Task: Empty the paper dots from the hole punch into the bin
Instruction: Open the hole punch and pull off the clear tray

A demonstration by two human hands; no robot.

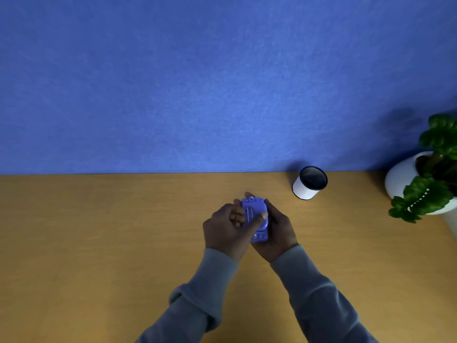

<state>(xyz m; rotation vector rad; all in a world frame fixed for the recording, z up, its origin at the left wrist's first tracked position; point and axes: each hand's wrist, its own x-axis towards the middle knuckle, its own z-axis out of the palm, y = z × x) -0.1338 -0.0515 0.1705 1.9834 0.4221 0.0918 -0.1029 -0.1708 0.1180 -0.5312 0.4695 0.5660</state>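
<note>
A small blue-violet hole punch (256,210) is held above the middle of the wooden table, its flat underside turned up toward me. My right hand (278,231) cradles it from the right and below. My left hand (228,227) grips it from the left, thumb pressed across the underside. The bin (306,188), a small white cylinder with a dark inside, stands tilted toward me at the back right, well apart from both hands. No paper dots can be made out.
A potted green plant (430,184) in a white pot stands at the far right edge. A blue felt wall (197,82) rises behind the wooden table (99,243). Grey sleeves cover both forearms.
</note>
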